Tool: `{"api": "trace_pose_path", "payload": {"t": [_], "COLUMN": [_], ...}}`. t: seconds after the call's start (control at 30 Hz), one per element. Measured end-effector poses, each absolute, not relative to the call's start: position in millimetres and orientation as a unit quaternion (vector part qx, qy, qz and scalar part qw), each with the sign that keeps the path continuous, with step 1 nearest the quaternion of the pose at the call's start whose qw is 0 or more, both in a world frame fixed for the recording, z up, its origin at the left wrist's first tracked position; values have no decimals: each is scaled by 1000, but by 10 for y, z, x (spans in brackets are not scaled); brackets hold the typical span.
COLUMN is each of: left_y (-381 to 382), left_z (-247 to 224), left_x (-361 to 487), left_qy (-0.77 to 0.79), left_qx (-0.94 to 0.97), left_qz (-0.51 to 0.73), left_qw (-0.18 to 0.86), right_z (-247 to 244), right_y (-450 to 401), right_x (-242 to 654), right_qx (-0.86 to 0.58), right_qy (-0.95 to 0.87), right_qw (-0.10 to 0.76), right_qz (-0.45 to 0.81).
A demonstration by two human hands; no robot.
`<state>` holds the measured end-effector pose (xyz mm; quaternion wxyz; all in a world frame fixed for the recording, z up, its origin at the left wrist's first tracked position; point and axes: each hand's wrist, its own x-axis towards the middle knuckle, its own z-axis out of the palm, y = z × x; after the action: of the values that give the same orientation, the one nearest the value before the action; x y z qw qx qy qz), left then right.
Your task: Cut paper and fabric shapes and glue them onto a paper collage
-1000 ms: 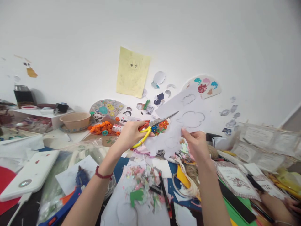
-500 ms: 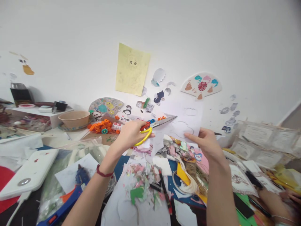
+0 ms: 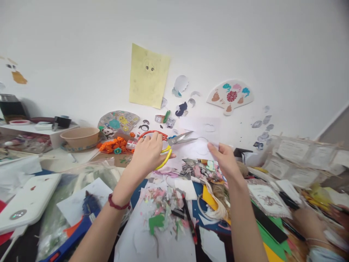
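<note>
My left hand [image 3: 149, 153] is wrapped round the red and yellow handles of a pair of scissors [image 3: 180, 139], whose blades are parted and point right. The blades lie at the white paper [image 3: 200, 149], which has curved outlines on it. At its right edge, my right hand [image 3: 222, 154] pinches the paper between thumb and fingers. Below the hands, small paper scraps [image 3: 160, 200] and a green cut piece [image 3: 156, 222] lie on a white sheet [image 3: 136, 240].
A blue glue gun [image 3: 88, 218] and a white phone-like device [image 3: 29, 200] lie at left. Beyond them stands a tan bowl [image 3: 80, 136]. A pencil [image 3: 189, 218] lies below my hands. Another person's hand [image 3: 309, 222] is at the lower right.
The scissor blades have opened wider and the handles have spread. My right hand has moved left with the paper, nearer the scissors. The view has shifted slightly right.
</note>
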<state>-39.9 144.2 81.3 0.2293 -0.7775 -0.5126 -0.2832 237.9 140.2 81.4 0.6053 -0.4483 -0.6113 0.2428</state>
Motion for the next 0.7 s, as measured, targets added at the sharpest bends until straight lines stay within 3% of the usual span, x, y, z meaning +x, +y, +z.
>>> {"api": "trace_pose_path", "payload": {"t": [0.3,0.7], "left_y": [1429,1399], "left_z": [805,765], "left_x": [-340,-106], "left_qy": [-483,-524], "left_qx": [-805,-780], "left_qz": [-273,-340], "left_qw": [211,-33], "right_z": [719,595], "right_y": [1483,1580], "right_x": [2363,1971], "right_qx": [-470,-425], "right_qy": [-592,-574], "right_qw": [591,657], "right_qz": [281,241]}}
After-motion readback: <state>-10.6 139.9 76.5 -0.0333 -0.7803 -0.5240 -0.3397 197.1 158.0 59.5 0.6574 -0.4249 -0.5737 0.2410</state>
